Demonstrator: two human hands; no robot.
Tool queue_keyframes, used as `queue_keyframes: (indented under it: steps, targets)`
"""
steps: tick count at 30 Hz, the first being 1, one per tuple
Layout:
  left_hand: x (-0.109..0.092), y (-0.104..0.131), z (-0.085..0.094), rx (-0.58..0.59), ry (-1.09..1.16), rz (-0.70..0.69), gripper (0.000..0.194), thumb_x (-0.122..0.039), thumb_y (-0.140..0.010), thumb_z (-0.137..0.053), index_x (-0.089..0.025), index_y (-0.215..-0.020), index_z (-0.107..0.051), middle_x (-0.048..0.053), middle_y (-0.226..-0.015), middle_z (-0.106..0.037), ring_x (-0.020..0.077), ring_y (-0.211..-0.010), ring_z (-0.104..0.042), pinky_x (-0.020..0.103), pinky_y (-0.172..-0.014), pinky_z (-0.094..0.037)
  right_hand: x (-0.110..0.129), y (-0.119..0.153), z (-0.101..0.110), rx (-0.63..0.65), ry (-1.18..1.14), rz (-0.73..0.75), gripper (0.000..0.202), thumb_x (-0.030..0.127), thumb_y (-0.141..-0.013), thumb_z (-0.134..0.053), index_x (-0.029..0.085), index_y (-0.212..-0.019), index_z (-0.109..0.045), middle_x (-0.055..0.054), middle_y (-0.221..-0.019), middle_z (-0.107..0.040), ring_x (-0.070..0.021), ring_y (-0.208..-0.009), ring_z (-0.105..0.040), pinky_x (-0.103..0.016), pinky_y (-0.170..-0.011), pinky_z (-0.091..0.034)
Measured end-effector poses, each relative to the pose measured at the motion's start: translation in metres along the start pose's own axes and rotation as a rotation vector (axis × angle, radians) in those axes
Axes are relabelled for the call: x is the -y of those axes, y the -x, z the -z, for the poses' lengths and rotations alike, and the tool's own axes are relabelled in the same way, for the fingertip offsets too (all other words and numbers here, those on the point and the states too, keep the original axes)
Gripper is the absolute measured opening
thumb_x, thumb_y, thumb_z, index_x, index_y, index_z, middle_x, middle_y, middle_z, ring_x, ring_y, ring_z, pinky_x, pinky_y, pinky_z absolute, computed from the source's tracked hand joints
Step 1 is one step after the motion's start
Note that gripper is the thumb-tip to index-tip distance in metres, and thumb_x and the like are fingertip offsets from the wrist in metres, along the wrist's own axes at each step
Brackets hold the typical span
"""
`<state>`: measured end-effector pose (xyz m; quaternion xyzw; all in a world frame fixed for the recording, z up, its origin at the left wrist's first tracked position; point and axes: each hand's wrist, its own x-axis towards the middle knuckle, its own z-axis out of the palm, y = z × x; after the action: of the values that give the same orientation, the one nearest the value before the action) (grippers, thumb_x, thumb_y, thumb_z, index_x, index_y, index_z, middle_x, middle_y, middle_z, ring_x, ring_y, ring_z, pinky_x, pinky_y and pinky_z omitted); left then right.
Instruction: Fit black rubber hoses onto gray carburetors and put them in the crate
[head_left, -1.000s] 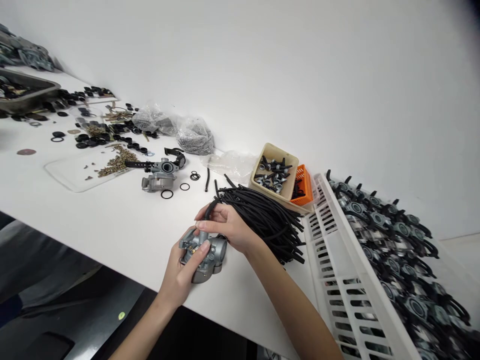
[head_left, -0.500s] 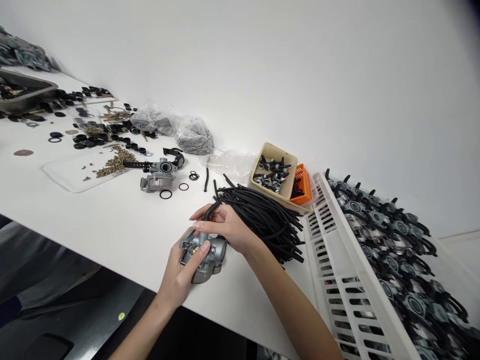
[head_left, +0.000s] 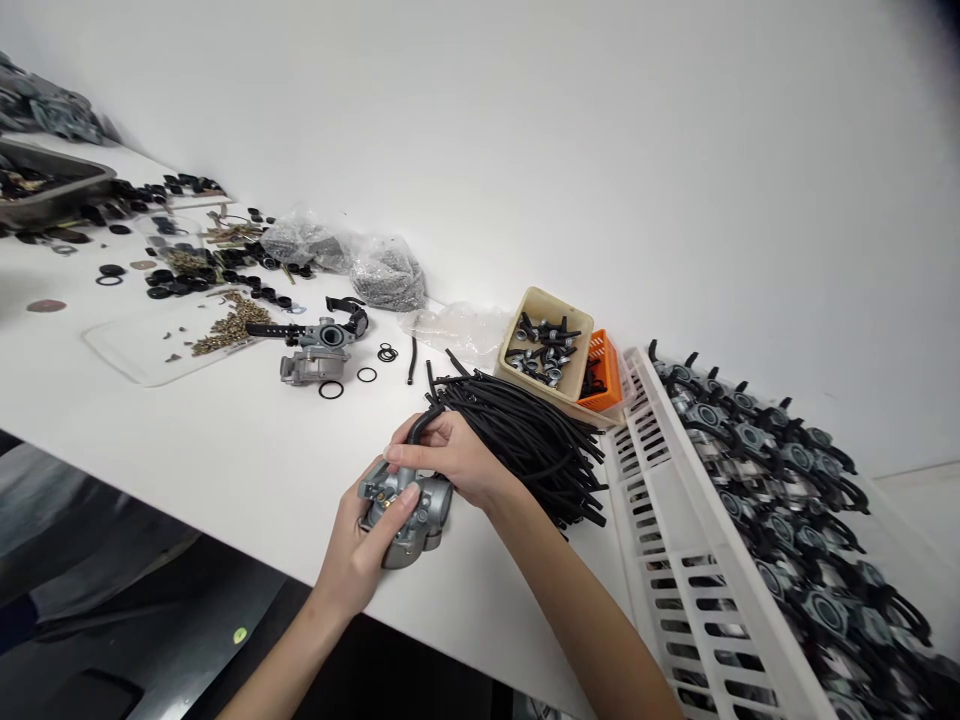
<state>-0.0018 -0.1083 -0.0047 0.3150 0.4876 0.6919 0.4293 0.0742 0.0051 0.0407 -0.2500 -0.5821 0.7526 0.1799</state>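
in front of you, black tubes (head_left: pixel 525 440), an orange basket (head_left: pixel 609 372), a cream bin (head_left: pixel 534 300), a white table (head_left: pixel 292 450)

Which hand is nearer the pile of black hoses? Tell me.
Right. The right hand is just beside the pile of black hoses; the left hand is farther left, around the metal part.

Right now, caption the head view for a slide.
Left hand grips a metal carburetor, right hand a black hose.

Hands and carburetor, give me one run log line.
left hand: holding carburetor | right hand: at its black hose | hose pile: beside right hand
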Motion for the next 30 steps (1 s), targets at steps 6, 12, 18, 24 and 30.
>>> queue_keyframes:
  steps: [6,12,18,24,30]
  targets:
    - [0.005,0.001,0.001,-0.016,0.12,0.028,0.032,-0.047,-0.077,-0.07,-0.017,-0.089,-0.066,0.001,-0.07,-0.063,0.0147,-0.062,-0.055,0.025,-0.061,-0.046,0.0,0.0,0.005,0.059,-0.008,0.016,0.026,0.036,-0.066,-0.082,0.015,-0.075,-0.072,-0.001,-0.068,-0.069,-0.0136,-0.069,-0.064,-0.027,-0.075,-0.049]
    - [0.01,0.001,0.003,-0.032,0.176,0.055,0.034,-0.047,-0.075,-0.072,-0.017,-0.088,-0.066,0.001,-0.069,-0.06,0.0151,-0.063,-0.055,0.025,-0.061,-0.044,-0.001,0.0,0.02,0.235,-0.013,0.016,0.027,0.036,-0.078,-0.072,0.013,-0.093,-0.074,-0.005,-0.077,-0.072,-0.0173,-0.079,-0.067,-0.03,-0.083,-0.048]
    - [0.009,0.001,0.003,0.008,0.16,0.056,0.037,-0.047,-0.077,-0.07,-0.015,-0.096,-0.067,0.003,-0.073,-0.063,0.017,-0.07,-0.057,0.025,-0.063,-0.045,-0.001,0.0,0.027,0.303,-0.061,-0.027,0.036,0.038,-0.073,-0.075,0.012,-0.097,-0.074,-0.008,-0.083,-0.072,-0.0213,-0.085,-0.067,-0.034,-0.087,-0.047]
    - [0.019,0.003,0.007,-0.085,0.166,0.14,0.041,-0.048,-0.073,-0.073,-0.016,-0.097,-0.064,0.005,-0.081,-0.065,0.0192,-0.074,-0.06,0.027,-0.065,-0.047,-0.001,0.0,0.025,0.283,-0.036,-0.025,0.038,0.041,-0.072,-0.078,0.012,-0.097,-0.072,-0.007,-0.08,-0.071,-0.0206,-0.084,-0.068,-0.034,-0.086,-0.048]
    - [0.014,0.005,0.004,-0.068,0.177,0.155,0.04,-0.049,-0.074,-0.073,-0.016,-0.096,-0.064,0.005,-0.083,-0.064,0.02,-0.079,-0.059,0.027,-0.067,-0.046,-0.002,0.0,0.023,0.258,-0.023,0.003,0.038,0.041,-0.07,-0.08,0.013,-0.095,-0.072,-0.005,-0.078,-0.07,-0.0185,-0.079,-0.068,-0.032,-0.083,-0.049]
